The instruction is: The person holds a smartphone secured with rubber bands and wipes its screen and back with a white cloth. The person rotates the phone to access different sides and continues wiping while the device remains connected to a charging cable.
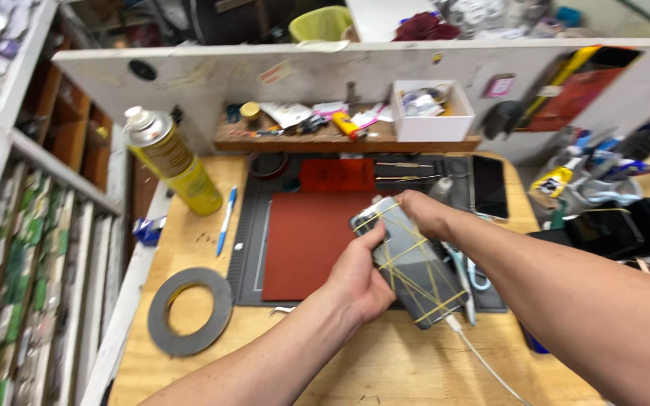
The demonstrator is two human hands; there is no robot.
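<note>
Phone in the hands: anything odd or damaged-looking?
Yes. The grey phone is criss-crossed with yellow rubber bands, which looks like makeshift clamping. A white cable is plugged into its lower end. The left hand grips its side and the right hand its top. No cracks can be made out.

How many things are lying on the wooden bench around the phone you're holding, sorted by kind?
Phones: 2, the banded phone in both hands and a dark phone lying flat
Spray cans: 1, yellow spray can
Tape rolls: 1, grey tape roll
Pens: 1, blue pen
Red mats: 1, red mat
Total: 6
</note>
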